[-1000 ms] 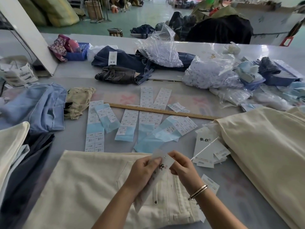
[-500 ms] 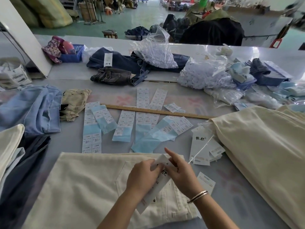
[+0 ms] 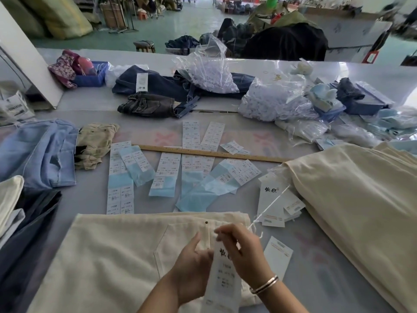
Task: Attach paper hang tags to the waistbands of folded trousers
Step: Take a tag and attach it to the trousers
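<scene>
Grey work table, long and cluttered. Near centre: folded cream trousers, back pocket up, a dark rivet at the pocket corner. To the right, a stack of more cream trousers. Far left, light blue jeans; far centre, dark denim carrying a white tag with two dark characters, too blurred to read.

Mid-table: wooden ruler lying across sheets of size stickers on blue backing; "1103#" is legible on several.

Right of centre, a pile of white hang tags with strings, printed with two black Chinese characters. One loose tag lies just right of the hands.

Both hands over the trouser pocket. Left hand and right hand each pinch one long white hang tag, fingers closed on its upper part; black characters on it, and "1103#" below. Silver bangles on right wrist.
</scene>
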Tool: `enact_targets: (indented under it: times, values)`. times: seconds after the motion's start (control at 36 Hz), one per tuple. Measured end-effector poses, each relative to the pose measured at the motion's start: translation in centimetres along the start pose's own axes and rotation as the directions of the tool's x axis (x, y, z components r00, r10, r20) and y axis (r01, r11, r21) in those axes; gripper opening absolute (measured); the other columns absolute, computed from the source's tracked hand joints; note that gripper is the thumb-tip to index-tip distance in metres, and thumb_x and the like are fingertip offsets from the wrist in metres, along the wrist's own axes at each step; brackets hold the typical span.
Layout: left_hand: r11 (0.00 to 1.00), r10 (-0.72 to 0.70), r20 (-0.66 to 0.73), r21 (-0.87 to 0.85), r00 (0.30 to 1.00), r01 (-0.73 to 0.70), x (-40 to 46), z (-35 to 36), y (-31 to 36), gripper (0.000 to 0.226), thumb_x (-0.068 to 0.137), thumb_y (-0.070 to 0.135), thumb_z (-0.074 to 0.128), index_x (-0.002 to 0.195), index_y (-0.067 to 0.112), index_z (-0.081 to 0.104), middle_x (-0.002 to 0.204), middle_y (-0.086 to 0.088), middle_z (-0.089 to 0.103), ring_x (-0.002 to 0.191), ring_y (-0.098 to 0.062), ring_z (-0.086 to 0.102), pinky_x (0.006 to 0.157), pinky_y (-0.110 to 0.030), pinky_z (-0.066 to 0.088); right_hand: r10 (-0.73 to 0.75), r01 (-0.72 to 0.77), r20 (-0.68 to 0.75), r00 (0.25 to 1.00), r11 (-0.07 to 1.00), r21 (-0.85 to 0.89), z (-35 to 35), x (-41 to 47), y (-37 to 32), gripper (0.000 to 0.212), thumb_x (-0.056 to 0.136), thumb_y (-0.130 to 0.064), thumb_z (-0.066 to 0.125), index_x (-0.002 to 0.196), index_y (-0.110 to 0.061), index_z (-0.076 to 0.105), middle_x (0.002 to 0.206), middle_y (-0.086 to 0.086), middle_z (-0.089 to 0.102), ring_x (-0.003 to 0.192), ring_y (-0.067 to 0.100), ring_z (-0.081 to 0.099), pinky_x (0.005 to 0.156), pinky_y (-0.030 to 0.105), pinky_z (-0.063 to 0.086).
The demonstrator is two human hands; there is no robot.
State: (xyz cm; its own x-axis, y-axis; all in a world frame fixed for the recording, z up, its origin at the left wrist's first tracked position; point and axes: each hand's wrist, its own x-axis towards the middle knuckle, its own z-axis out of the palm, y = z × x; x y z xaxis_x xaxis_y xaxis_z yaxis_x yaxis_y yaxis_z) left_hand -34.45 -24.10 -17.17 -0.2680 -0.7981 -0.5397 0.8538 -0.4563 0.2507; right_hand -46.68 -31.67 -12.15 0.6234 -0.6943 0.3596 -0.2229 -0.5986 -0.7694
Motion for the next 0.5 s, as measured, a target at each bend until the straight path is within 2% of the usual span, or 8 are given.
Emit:
enact_targets:
  times: [0.06, 0.08, 0.14, 0.22, 0.28, 0.33, 0.42, 0.5]
  values:
    - [0.997, -0.062, -0.028, 0.042, 0.998, 0.063, 1.0, -0.3, 0.6, 0.061, 0.092, 0.057, 0.045, 0.098, -0.002, 0.061, 0.082, -0.018, 0.063, 0.070, -0.026, 0.065, 0.062, -0.031, 0.054, -0.021, 0.023, 0.070, 0.997, 0.999, -0.033, -0.1, -0.4, 0.2, 0.013, 0.088, -0.023, 0.057, 0.087, -0.017, 0.068, 0.076, -0.013, 0.063, 0.073, 0.009, 0.059, 0.068, 0.024, 0.048]
    - [0.989, -0.068, -0.069, 0.126, 0.995, 0.077, 1.6, -0.2, 0.9, 0.054, 0.094, 0.053, 0.045, 0.095, 0.003, 0.064, 0.077, -0.012, 0.064, 0.066, -0.020, 0.063, 0.057, -0.028, 0.053, -0.023, 0.027, 0.097, 0.995, 0.999, -0.045, -0.2, -0.6, 0.4, 0.010, 0.087, -0.017, 0.060, 0.086, -0.013, 0.069, 0.075, -0.013, 0.061, 0.073, 0.003, 0.055, 0.070, 0.018, 0.046]
    - [0.926, -0.034, -0.149, 0.366, 0.988, 0.087, 3.0, 0.8, 1.9, 0.054, 0.097, 0.052, 0.037, 0.096, 0.013, 0.075, 0.085, -0.006, 0.069, 0.078, -0.016, 0.065, 0.070, -0.031, 0.054, -0.024, 0.032, 0.133, 0.991, 0.997, -0.065, -0.4, -0.8, 0.5, 0.010, 0.086, -0.014, 0.061, 0.085, -0.009, 0.070, 0.071, -0.018, 0.055, 0.071, -0.005, 0.045, 0.068, 0.005, 0.036]
    - [0.821, -0.078, -0.183, 0.546, 0.980, 0.167, 4.8, 3.4, 3.4, 0.059, 0.098, 0.054, 0.031, 0.102, 0.012, 0.072, 0.104, -0.008, 0.065, 0.098, -0.019, 0.058, 0.094, -0.036, 0.045, -0.014, 0.025, 0.164, 0.986, 0.998, -0.063, -0.9, -1.0, 0.6, 0.017, 0.087, -0.019, 0.059, 0.084, -0.008, 0.070, 0.074, -0.006, 0.062, 0.072, -0.008, 0.045, 0.065, 0.007, 0.035]
    - [0.778, -0.119, -0.176, 0.595, 0.977, 0.202, 6.1, 5.2, 3.9, 0.055, 0.100, 0.053, 0.030, 0.105, 0.010, 0.063, 0.105, -0.010, 0.063, 0.095, -0.019, 0.058, 0.091, -0.033, 0.043, -0.016, 0.025, 0.190, 0.982, 0.999, -0.045, -1.2, -1.0, 0.7, 0.005, 0.084, -0.011, 0.065, 0.083, -0.011, 0.069, 0.076, -0.006, 0.064, 0.075, -0.016, 0.046, 0.067, 0.004, 0.035]
    - [0.787, -0.140, -0.168, 0.579, 0.976, 0.213, 7.2, 6.5, 3.8, 0.044, 0.100, 0.048, 0.039, 0.103, 0.009, 0.059, 0.099, -0.010, 0.068, 0.087, -0.018, 0.066, 0.082, -0.029, 0.052, -0.047, 0.052, 0.215, 0.976, 0.998, -0.020, -1.4, -1.2, 0.9, 0.008, 0.083, -0.008, 0.066, 0.085, -0.016, 0.068, 0.079, -0.006, 0.064, 0.079, -0.022, 0.045, 0.071, 0.005, 0.037]
    - [0.867, -0.109, -0.186, 0.462, 0.976, 0.185, 8.6, 7.1, 3.1, 0.023, 0.099, 0.029, 0.053, 0.091, 0.009, 0.062, 0.078, -0.006, 0.072, 0.066, -0.012, 0.069, 0.062, -0.022, 0.056, -0.085, 0.087, 0.223, 0.971, 0.996, 0.003, -1.7, -1.3, 1.1, 0.013, 0.085, -0.012, 0.063, 0.086, -0.025, 0.061, 0.080, -0.003, 0.063, 0.079, -0.014, 0.046, 0.073, 0.008, 0.037]
    - [0.935, -0.062, -0.239, 0.326, 0.969, 0.140, 9.5, 7.7, 3.0, 0.023, 0.098, 0.017, 0.053, 0.079, 0.009, 0.064, 0.059, -0.002, 0.067, 0.046, -0.007, 0.062, 0.042, -0.016, 0.047, -0.053, 0.048, 0.241, 0.969, 0.999, 0.027, -2.2, -1.6, 1.0, 0.010, 0.086, -0.011, 0.061, 0.077, -0.009, 0.064, 0.071, 0.004, 0.063, 0.073, -0.004, 0.050, 0.078, 0.003, 0.037]
